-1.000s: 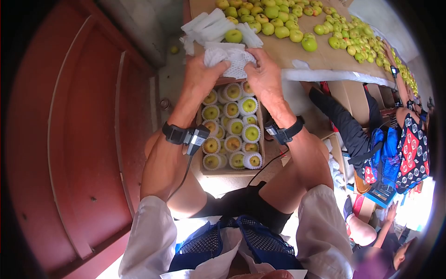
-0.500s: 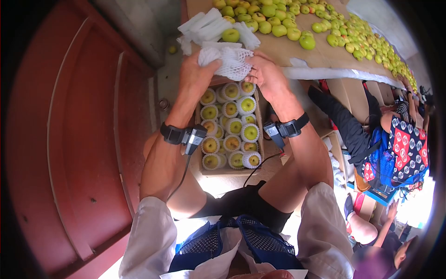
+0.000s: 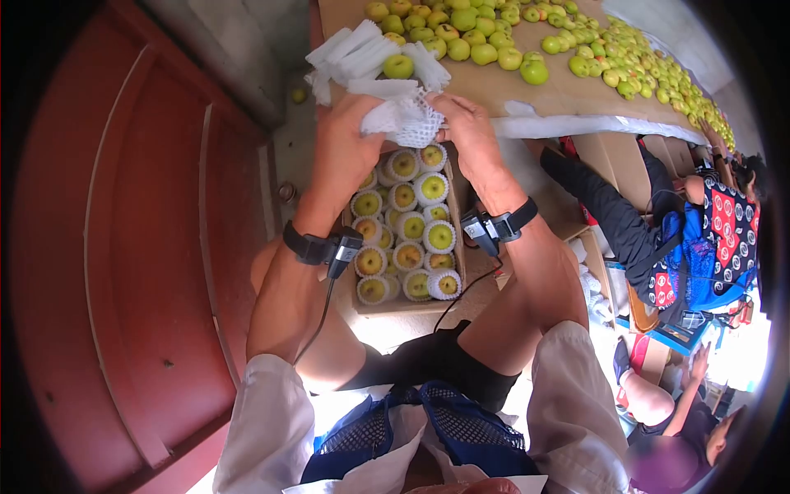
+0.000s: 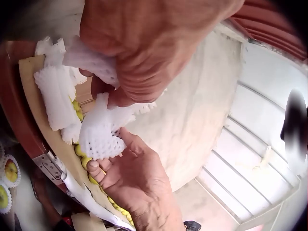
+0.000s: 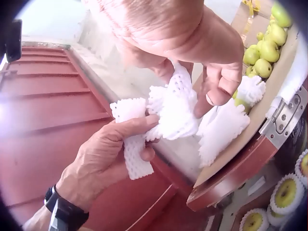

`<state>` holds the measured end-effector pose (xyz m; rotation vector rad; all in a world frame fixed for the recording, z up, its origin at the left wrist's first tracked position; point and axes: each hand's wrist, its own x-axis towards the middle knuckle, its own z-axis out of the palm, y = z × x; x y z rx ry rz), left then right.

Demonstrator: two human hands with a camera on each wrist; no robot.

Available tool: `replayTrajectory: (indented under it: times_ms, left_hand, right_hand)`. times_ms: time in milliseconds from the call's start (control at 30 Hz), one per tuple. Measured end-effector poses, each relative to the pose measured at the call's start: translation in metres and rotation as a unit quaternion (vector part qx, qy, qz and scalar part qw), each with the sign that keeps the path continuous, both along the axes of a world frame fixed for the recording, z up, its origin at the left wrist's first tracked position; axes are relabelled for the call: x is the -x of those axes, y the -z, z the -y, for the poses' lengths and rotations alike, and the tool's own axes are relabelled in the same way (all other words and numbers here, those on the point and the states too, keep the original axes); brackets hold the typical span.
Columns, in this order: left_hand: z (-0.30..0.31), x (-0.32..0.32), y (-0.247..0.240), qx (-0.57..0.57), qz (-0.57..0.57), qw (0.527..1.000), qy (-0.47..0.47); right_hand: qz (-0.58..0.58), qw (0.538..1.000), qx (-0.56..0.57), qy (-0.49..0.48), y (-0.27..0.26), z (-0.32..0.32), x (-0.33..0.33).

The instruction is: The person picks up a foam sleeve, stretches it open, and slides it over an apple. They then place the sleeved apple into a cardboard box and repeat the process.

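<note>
A person's left hand [image 3: 346, 140] and right hand [image 3: 467, 132] both grasp one white foam mesh fruit sleeve [image 3: 401, 115]. They hold it between them, above the far end of an open brown cardboard box [image 3: 407, 308]. The fingers and thumbs of both hands curl into the mesh and pinch it. Whether a fruit sits inside the sleeve cannot be told.

The step looks like stretching the sleeve open. The next move probably calls for an even two-handed pull that does not tear the mesh.

- **In hand:** one sleeve.
- **In the box, below the wrists:** about fifteen sleeved yellow-green fruits [image 3: 434, 188].
- **Just beyond the hands:** one heap of spare white sleeves [image 3: 354, 49], with one bare green fruit [image 3: 398, 66] on it.
- **Farther out on the cardboard-covered bench [image 3: 559, 103]:** loose green fruits [image 3: 485, 51], too many to count.
</note>
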<state>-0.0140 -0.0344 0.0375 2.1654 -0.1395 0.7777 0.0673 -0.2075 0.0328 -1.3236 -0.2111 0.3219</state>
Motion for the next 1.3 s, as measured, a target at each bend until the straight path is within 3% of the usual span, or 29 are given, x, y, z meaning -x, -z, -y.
replayTrajectory:
  times_ms: [167,400,567,667,767,900,1067,1167,1300]
  left_hand:
    - [0.003,0.003,-0.008,-0.129,0.112,0.984,0.047]
    - [0.012,0.009,-0.016,-0.152,0.109,0.981,0.049]
    - [0.016,0.007,-0.009,-0.069,0.052,0.996,0.033]
    - [0.013,0.005,-0.009,-0.130,0.110,0.984,0.058]
    - [0.019,0.012,-0.017,-0.200,0.086,0.974,0.065]
    - [0.025,0.015,-0.025,-0.230,0.092,0.967,0.057]
    - [0.026,0.015,-0.022,-0.256,0.081,0.957,0.110]
    - [0.029,0.015,-0.019,-0.221,0.063,0.967,0.105]
    - [0.032,0.015,-0.018,-0.132,0.035,0.990,0.031]
  right_hand:
    - [-0.114,0.990,-0.084,-0.012,0.018,0.004,-0.024]
    - [-0.202,0.963,-0.173,-0.051,0.022,0.011,-0.032]
    - [-0.161,0.976,-0.139,-0.045,0.015,0.011,-0.027]
    - [-0.152,0.978,-0.137,-0.035,0.017,0.011,-0.028]
    - [-0.137,0.984,-0.110,-0.013,0.020,0.012,-0.028]
    - [-0.049,0.996,-0.062,0.042,0.003,0.008,-0.012]
    - [-0.070,0.993,-0.069,0.058,0.003,0.006,-0.013]
    - [-0.092,0.991,-0.076,0.066,-0.001,0.007,-0.010]
    - [-0.062,0.993,-0.073,0.067,0.007,0.005,-0.015]
